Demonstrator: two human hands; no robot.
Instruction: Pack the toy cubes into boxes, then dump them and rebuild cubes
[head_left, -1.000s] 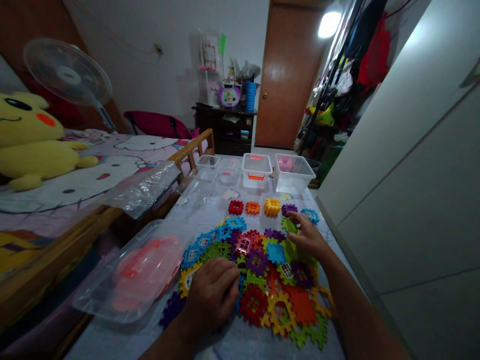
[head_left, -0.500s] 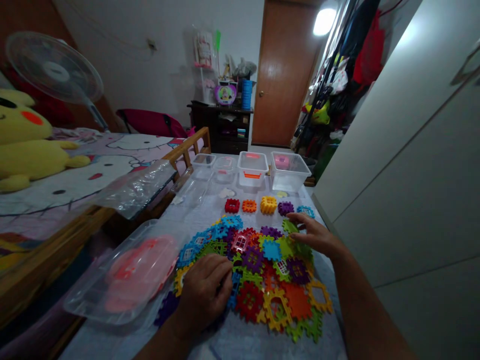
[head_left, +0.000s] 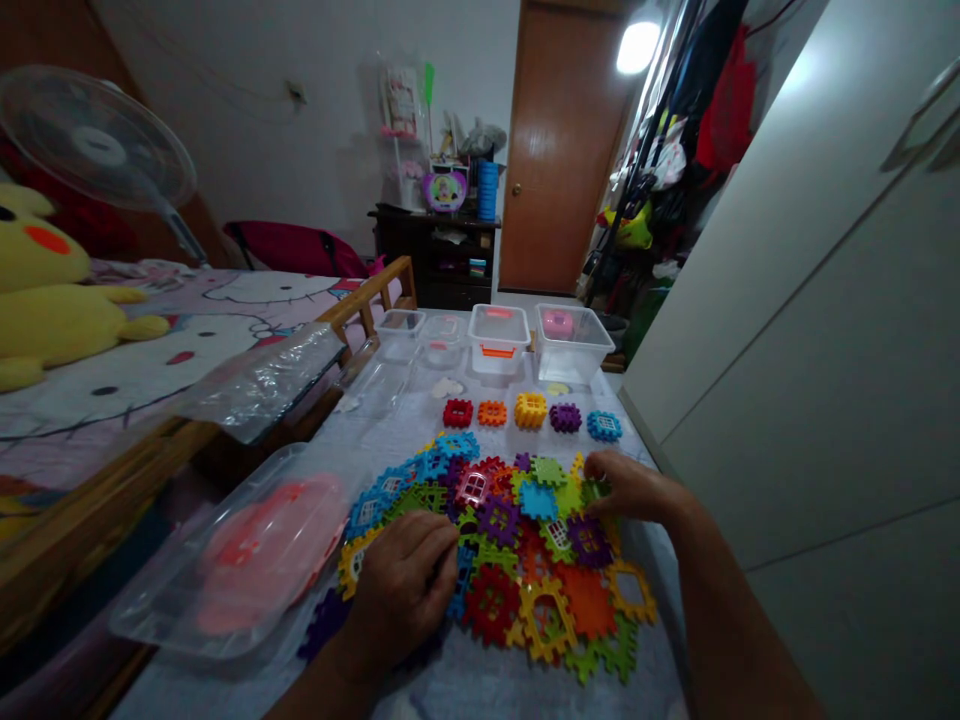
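Observation:
Interlocking plastic building tiles in many colours lie in a loose pile on the table. My left hand (head_left: pixel 409 580) rests on the near left of the pile with its fingers curled closed; what they hold, if anything, is hidden. At the pile's right side, my right hand (head_left: pixel 634 485) has its thumb and fingers closed around a green tile (head_left: pixel 595 491), which they partly cover. Left of it lies a light green tile (head_left: pixel 548 471) beside a blue tile (head_left: pixel 537 500). A purple tile (head_left: pixel 590 541) and an orange tile (head_left: pixel 590 601) lie nearer me.
Behind the pile stands a row of small stacks: red (head_left: pixel 457 413), orange (head_left: pixel 492 413), yellow (head_left: pixel 530 410), purple (head_left: pixel 565 417) and blue (head_left: pixel 604 425). Clear plastic boxes (head_left: pixel 574 350) line the far end. A clear lid (head_left: pixel 161 610) with pink pieces lies left, beside a wooden bed rail (head_left: pixel 375 290).
My right hand has come down and closer, its fingers now closing on a green tile. A light green tile now shows on the pile to its left. My left hand stays put.

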